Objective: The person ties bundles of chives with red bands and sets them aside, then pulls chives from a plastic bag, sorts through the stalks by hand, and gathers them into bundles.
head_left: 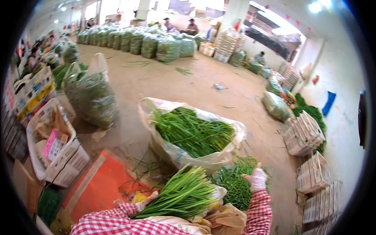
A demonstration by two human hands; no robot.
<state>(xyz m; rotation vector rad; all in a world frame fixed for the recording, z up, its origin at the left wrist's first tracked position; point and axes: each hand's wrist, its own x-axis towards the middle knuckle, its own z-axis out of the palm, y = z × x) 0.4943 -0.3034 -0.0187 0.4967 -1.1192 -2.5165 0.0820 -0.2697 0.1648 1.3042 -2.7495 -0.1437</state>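
My left hand (148, 199) lies against the left side of a large bunch of long green stalks (182, 194) on my lap; its fingers are partly hidden by the stalks. Off to the right, my right hand (256, 178), in a thin pale glove with bare fingertips, is held over a loose heap of thin green leaves (235, 182), its fingers apart and holding nothing. In front of me stands an open whitish plastic bag (168, 147) filled with green stalks (192, 131). Crumpled brown bags (227, 221) lie under and beside the bunch.
A red-orange mat (100, 188) covers the floor at left, beside a white basket (68, 168) and a full bag (94, 98). White crates (303, 135) line the right wall. Rows of filled bags (150, 45) and seated people (192, 27) are far back.
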